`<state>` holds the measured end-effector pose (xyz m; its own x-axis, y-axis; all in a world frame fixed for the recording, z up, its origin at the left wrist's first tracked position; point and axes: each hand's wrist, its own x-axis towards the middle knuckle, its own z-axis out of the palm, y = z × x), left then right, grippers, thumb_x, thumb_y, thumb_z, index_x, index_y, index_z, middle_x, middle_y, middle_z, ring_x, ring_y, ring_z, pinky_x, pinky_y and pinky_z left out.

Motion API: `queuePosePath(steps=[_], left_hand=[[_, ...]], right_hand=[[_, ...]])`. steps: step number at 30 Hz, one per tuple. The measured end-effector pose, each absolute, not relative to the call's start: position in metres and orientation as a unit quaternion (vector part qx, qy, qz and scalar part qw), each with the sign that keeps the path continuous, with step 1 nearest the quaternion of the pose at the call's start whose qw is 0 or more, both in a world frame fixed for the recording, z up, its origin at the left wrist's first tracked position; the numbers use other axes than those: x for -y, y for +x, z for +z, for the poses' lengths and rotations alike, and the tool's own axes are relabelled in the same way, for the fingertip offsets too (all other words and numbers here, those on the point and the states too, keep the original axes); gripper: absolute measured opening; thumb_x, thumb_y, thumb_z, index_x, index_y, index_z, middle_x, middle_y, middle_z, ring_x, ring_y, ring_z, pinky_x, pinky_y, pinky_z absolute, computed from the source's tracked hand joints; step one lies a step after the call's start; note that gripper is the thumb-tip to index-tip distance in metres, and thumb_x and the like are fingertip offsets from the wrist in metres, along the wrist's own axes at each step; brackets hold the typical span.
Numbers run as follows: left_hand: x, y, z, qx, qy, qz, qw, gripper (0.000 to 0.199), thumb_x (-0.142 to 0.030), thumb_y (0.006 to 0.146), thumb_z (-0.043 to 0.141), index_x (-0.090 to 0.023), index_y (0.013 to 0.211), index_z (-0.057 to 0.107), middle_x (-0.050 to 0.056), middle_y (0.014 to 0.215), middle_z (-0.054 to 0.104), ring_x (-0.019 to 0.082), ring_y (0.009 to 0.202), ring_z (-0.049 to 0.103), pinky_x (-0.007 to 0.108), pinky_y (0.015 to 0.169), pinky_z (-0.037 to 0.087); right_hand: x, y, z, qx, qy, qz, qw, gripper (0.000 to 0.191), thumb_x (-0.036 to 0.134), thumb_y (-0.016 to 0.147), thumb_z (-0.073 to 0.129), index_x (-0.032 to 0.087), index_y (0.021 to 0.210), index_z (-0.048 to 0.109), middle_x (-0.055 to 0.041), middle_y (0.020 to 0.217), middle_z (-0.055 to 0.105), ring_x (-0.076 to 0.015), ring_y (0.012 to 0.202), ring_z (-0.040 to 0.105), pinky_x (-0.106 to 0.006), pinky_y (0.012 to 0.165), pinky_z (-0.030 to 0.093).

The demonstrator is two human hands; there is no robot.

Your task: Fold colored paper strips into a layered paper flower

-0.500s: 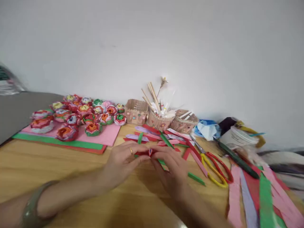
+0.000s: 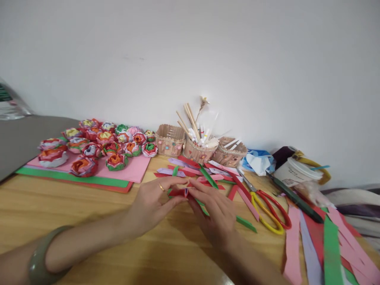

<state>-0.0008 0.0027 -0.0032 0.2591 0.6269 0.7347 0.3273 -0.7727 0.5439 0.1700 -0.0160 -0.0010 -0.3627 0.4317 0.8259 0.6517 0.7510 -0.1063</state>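
L hand and R hand nearly meet over the desk, fingertips pinched on a small folded paper piece, red w/ a dark-and-white centre. Just beyond: loose folded strips, red, pink, green, lilac. R side: scissors, red & yellow handles. Behind the strips, 3 baskets; far L, paper flowers on coloured sheets.

Hands pinching small folded paper above wooden table.
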Motion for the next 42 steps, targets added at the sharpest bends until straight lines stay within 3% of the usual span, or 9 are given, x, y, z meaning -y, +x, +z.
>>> queuePosePath(steps=[7,16,23,28,37,42], left_hand=[[-0.0058,-0.0007,-0.0031,-0.245,0.798,0.532,0.146,0.015,-0.015,0.083,0.055,-0.018,0.097,0.062,0.005,0.086,0.072,0.013,0.077,0.067,0.024,0.069,0.054],[-0.0033,0.0013,-0.0019,-0.268,0.779,0.541,0.167,0.011,-0.016,0.082,0.058,-0.018,0.09,0.064,0.004,0.081,0.072,0.013,0.073,0.066,0.024,0.069,0.053],[-0.007,-0.0009,0.0002,-0.233,0.789,0.525,0.218,0.021,-0.011,0.08,0.057,-0.019,0.097,0.067,0.005,0.085,0.072,0.014,0.081,0.065,0.025,0.072,0.054],[-0.0057,-0.0009,0.0011,-0.258,0.765,0.531,0.255,0.015,-0.013,0.077,0.063,-0.019,0.088,0.07,0.005,0.083,0.073,0.014,0.077,0.067,0.024,0.071,0.055],[-0.0041,-0.0005,0.0043,-0.272,0.763,0.53,0.253,0.014,-0.014,0.076,0.063,-0.02,0.086,0.07,0.004,0.081,0.075,0.014,0.072,0.069,0.027,0.07,0.057],[-0.0042,-0.0001,0.0051,-0.292,0.755,0.518,0.276,0.008,-0.017,0.077,0.063,-0.017,0.082,0.069,0.004,0.078,0.073,0.014,0.071,0.067,0.026,0.068,0.055]], right_hand=[[0.0163,0.1727,-0.0044,0.816,-0.332,-0.152,0.447,0.02,0.009,0.077,0.065,0.016,0.095,0.059,-0.017,0.105,0.069,-0.0165,0.083,0.069,-0.026,0.069,0.055],[0.0149,0.1706,-0.0012,0.812,-0.328,-0.096,0.474,0.017,0.008,0.077,0.064,0.016,0.092,0.059,-0.0109,0.089,0.072,-0.0161,0.083,0.068,-0.025,0.07,0.056],[0.0144,0.1726,-0.0049,0.803,-0.334,-0.128,0.477,0.016,0.009,0.078,0.062,0.018,0.091,0.062,-0.0054,0.081,0.063,-0.0124,0.069,0.063,-0.023,0.06,0.054],[0.016,0.1731,-0.008,0.803,-0.313,-0.135,0.489,0.021,0.006,0.077,0.063,0.018,0.095,0.063,-0.0052,0.087,0.062,-0.0124,0.076,0.063,-0.022,0.064,0.055],[0.0158,0.1745,-0.0083,0.799,-0.329,-0.133,0.486,0.028,0.008,0.076,0.064,0.021,0.1,0.061,-0.0051,0.086,0.064,-0.0142,0.073,0.064,-0.025,0.063,0.054],[0.0146,0.1732,0.0006,0.812,-0.326,-0.093,0.474,0.022,0.007,0.074,0.064,0.021,0.089,0.058,-0.0056,0.086,0.065,-0.0176,0.081,0.063,-0.03,0.069,0.051]])
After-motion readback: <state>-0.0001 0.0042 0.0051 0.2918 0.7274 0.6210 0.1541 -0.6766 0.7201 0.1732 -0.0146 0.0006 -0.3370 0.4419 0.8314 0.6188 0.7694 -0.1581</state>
